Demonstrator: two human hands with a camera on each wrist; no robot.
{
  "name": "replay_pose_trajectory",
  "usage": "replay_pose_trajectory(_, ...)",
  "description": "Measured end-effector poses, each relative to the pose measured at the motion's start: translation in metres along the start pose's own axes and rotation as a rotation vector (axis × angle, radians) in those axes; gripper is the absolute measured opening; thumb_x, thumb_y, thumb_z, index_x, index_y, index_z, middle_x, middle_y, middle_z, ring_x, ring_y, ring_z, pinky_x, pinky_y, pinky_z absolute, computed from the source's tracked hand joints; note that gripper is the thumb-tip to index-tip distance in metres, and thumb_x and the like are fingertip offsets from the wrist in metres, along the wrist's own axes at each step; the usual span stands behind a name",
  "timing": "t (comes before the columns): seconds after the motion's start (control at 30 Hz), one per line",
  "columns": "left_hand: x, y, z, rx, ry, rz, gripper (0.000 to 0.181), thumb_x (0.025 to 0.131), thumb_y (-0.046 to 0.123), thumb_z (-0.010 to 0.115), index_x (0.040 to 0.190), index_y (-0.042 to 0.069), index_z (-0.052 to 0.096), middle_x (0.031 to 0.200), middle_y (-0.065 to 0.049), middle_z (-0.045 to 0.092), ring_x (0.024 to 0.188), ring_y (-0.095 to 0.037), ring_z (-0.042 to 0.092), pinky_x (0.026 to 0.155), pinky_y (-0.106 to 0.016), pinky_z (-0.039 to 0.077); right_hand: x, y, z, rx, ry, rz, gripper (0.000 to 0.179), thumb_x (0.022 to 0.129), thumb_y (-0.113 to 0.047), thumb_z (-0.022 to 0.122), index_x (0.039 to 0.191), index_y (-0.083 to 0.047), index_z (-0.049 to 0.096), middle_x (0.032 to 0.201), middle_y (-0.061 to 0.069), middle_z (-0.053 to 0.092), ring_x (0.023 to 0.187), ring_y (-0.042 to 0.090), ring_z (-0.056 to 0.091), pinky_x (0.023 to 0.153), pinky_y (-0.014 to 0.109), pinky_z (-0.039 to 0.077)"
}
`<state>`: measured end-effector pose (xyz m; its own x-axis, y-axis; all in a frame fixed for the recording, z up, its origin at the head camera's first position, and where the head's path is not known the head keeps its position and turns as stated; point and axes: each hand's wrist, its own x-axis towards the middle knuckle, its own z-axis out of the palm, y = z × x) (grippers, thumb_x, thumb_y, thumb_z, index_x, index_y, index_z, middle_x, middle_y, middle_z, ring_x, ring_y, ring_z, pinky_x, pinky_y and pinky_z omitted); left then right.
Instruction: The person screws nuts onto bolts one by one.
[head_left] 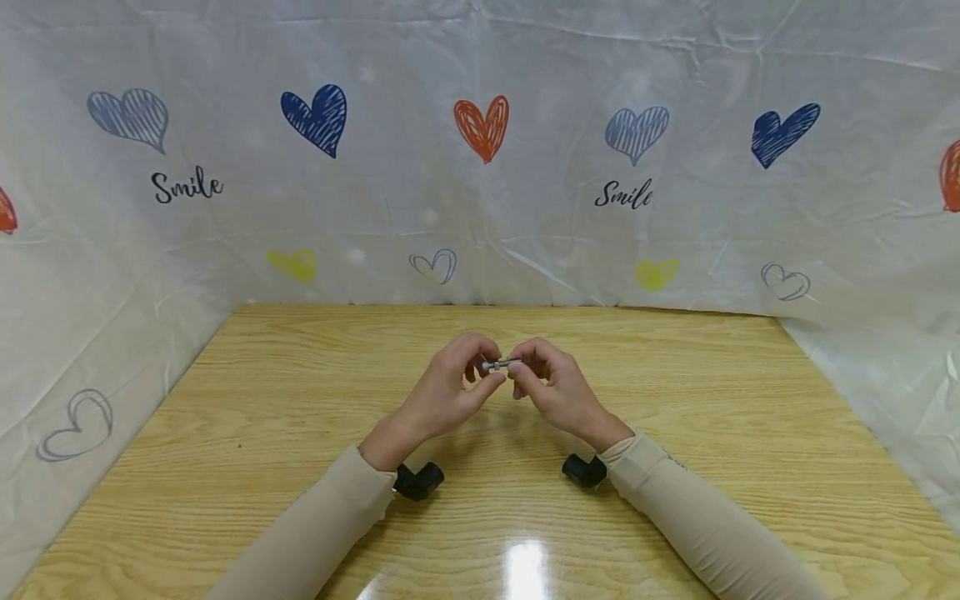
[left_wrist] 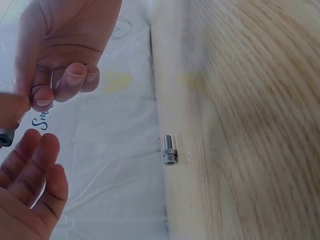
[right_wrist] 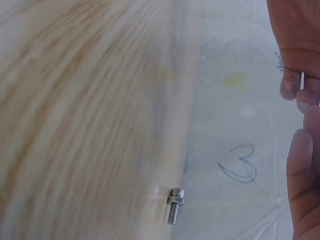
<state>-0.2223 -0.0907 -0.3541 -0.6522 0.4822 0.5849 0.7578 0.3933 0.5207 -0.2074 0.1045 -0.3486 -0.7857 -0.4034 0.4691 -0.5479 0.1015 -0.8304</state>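
A small silver socket-head bolt (head_left: 500, 364) with a nut near its head is held between both hands, roughly level, above the table. My right hand (head_left: 558, 383) pinches the threaded end between thumb and index finger. My left hand (head_left: 453, 379) curls its thumb and fingers around the head end, close to the nut. In the left wrist view the dark socket of the held bolt's head (left_wrist: 6, 137) shows at the left edge. A second bolt with a nut (left_wrist: 170, 151) lies on the table; the right wrist view also shows this other bolt (right_wrist: 175, 205), hidden in the head view.
The wood-grain table (head_left: 300, 358) lies under both hands. A white cloth with printed hearts (head_left: 480, 217) hangs behind it and along both sides. Black wrist-worn pieces stick out below each wrist, the left piece (head_left: 422, 482) and the right piece (head_left: 583, 472).
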Motion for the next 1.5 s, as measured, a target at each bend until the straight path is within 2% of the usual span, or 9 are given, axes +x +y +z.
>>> replay_pose_trajectory(0.1,0.0002,0.0008,-0.0002,0.000,0.000,0.012,0.008,0.092,0.009,0.064,0.097,0.011,0.058,0.090,0.001,0.054,0.076,-0.013,0.050,0.062,-0.035,0.047,-0.0002,-0.0003,0.0001,0.001,0.000,0.003,0.005,0.097,-0.001,0.053,0.100,0.002,0.056,0.084,0.009,0.060,0.066,0.033,0.060,0.062,0.034,0.053)
replay_pose_trajectory(0.33,-0.0010,0.0009,-0.0001,0.001,-0.031,-0.087,0.013,0.099,0.023,0.055,0.093,0.014,0.063,0.090,0.005,0.056,0.076,-0.011,0.050,0.063,-0.032,0.045,-0.0005,-0.0013,0.0005,-0.002,-0.002,0.006,0.006,0.097,-0.002,0.053,0.100,0.002,0.056,0.083,0.008,0.060,0.066,0.032,0.061,0.064,0.035,0.053)
replay_pose_trajectory(0.43,-0.0009,0.0010,-0.0006,-0.006,-0.024,-0.066,0.012,0.094,0.019,0.063,0.102,0.010,0.058,0.092,0.003,0.055,0.077,-0.013,0.053,0.063,-0.034,0.047,-0.0006,-0.0009,0.0002,-0.006,-0.002,0.008,0.006,0.097,-0.001,0.053,0.101,0.002,0.056,0.085,0.012,0.061,0.067,0.032,0.061,0.064,0.036,0.053)
replay_pose_trajectory(0.63,-0.0007,0.0013,-0.0007,-0.007,0.001,0.001,0.013,0.091,0.008,0.065,0.097,0.009,0.054,0.087,0.001,0.053,0.075,-0.013,0.051,0.061,-0.037,0.047,-0.0005,-0.0004,0.0004,-0.004,0.001,-0.002,0.005,0.097,0.000,0.053,0.100,0.003,0.056,0.084,0.010,0.061,0.065,0.031,0.061,0.062,0.038,0.053)
replay_pose_trajectory(0.87,-0.0011,0.0023,0.0002,0.007,0.002,-0.055,0.012,0.100,0.019,0.054,0.091,0.013,0.061,0.088,0.002,0.054,0.076,-0.011,0.048,0.062,-0.037,0.047,-0.0010,0.0001,0.0002,-0.006,0.001,-0.004,0.005,0.097,-0.001,0.053,0.099,0.001,0.057,0.082,0.007,0.059,0.065,0.031,0.061,0.064,0.034,0.053)
replay_pose_trajectory(1.1,0.0003,0.0016,-0.0002,0.007,0.007,-0.005,0.017,0.090,0.012,0.068,0.101,0.007,0.056,0.094,-0.002,0.055,0.077,-0.018,0.054,0.063,-0.035,0.047,-0.0005,0.0001,-0.0003,-0.004,-0.004,-0.007,0.006,0.097,-0.001,0.053,0.101,0.003,0.056,0.086,0.008,0.061,0.066,0.030,0.061,0.064,0.037,0.054)
replay_pose_trajectory(1.27,-0.0002,0.0004,0.0010,0.010,0.015,0.006,0.004,0.095,0.011,0.061,0.092,0.010,0.057,0.088,0.000,0.053,0.075,-0.012,0.049,0.061,-0.035,0.046,-0.0003,0.0009,-0.0006,-0.005,-0.004,-0.020,0.005,0.097,0.000,0.052,0.100,0.002,0.056,0.083,0.008,0.060,0.065,0.031,0.061,0.064,0.036,0.054)
replay_pose_trajectory(1.37,-0.0005,0.0006,0.0015,0.007,0.012,-0.024,0.015,0.099,0.016,0.054,0.085,0.012,0.058,0.087,0.001,0.052,0.075,-0.011,0.046,0.062,-0.036,0.046,-0.0007,0.0011,-0.0004,-0.005,-0.003,-0.020,0.005,0.097,0.000,0.053,0.099,0.001,0.057,0.081,0.008,0.059,0.065,0.030,0.061,0.064,0.035,0.054)
replay_pose_trajectory(1.5,-0.0004,0.0005,0.0018,0.001,-0.004,-0.044,0.011,0.098,0.019,0.057,0.091,0.011,0.060,0.092,-0.001,0.053,0.077,-0.015,0.050,0.064,-0.035,0.047,-0.0008,0.0003,-0.0004,0.002,-0.002,-0.009,0.005,0.097,-0.001,0.053,0.100,0.002,0.056,0.083,0.008,0.060,0.066,0.031,0.061,0.064,0.036,0.054)
